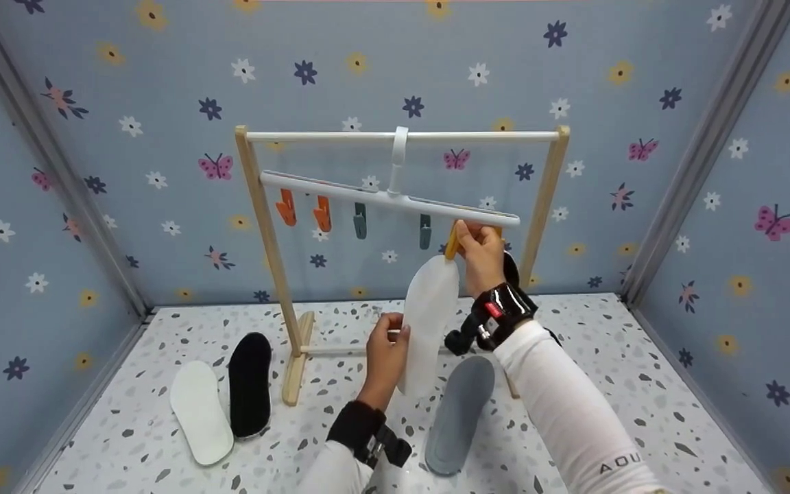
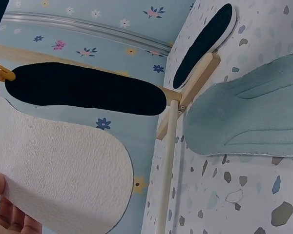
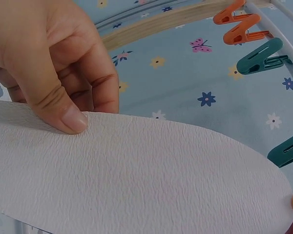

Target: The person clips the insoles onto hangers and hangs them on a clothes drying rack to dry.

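Observation:
A white insole (image 1: 429,309) hangs upright under the low right end of a tilted white clip hanger (image 1: 340,189). My left hand (image 1: 386,353) pinches its long edge between thumb and fingers, as the right wrist view also shows. Up at the hanger, my right hand (image 1: 483,257) grips a yellow clothespin (image 1: 451,243) whose lower end meets the tip of the insole. Behind it, a black insole (image 2: 83,88) hangs from another yellow clip (image 2: 6,73); in the head view my right hand and wrist mostly hide that black insole.
The hanger hooks over a rack's white bar (image 1: 326,136) between wooden posts (image 1: 266,240). Orange clips (image 1: 323,214) and green clips (image 1: 360,221) line the hanger. On the speckled surface lie a white insole (image 1: 201,412), a black insole (image 1: 249,384) and a grey insole (image 1: 461,415).

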### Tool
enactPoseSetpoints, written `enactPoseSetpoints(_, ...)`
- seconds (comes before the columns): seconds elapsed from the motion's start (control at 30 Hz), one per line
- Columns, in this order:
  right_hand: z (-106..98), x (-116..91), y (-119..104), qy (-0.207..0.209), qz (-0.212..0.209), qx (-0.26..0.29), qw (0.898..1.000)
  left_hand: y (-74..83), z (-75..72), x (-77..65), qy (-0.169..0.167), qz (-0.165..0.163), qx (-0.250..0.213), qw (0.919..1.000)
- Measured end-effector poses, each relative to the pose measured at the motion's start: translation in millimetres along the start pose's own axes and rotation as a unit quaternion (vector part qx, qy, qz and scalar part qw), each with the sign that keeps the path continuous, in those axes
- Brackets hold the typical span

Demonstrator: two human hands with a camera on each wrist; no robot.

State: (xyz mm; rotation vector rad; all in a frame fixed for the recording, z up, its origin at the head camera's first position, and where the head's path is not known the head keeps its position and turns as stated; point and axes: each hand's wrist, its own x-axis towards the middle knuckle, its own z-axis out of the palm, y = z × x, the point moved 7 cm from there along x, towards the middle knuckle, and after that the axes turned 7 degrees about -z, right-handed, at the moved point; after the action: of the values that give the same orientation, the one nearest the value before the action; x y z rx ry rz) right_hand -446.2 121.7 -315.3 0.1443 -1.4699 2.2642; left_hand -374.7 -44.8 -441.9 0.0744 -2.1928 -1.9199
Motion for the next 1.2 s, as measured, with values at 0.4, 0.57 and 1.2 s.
enactPoseSetpoints(0.4, 1.3, -0.4, -1.0, 0.015, -0.005, 0.020, 1.000, 3.7, 4.3, 0.8, 0.002, 0.007, -0.006, 1.0000)
enactPoseSetpoints(0.57, 0.3, 0.3, -1.4, 0.015, -0.001, 0.014, 1.000, 4.8, 5.3, 1.7, 0.001, 0.009, -0.008, 0.9999)
enactPoseSetpoints(1.2, 0.1, -3.1, 0.0, 0.012, 0.001, 0.007, 1.000, 7.0, 8.6, 3.1, -0.006, 0.014, -0.025, 0.9996)
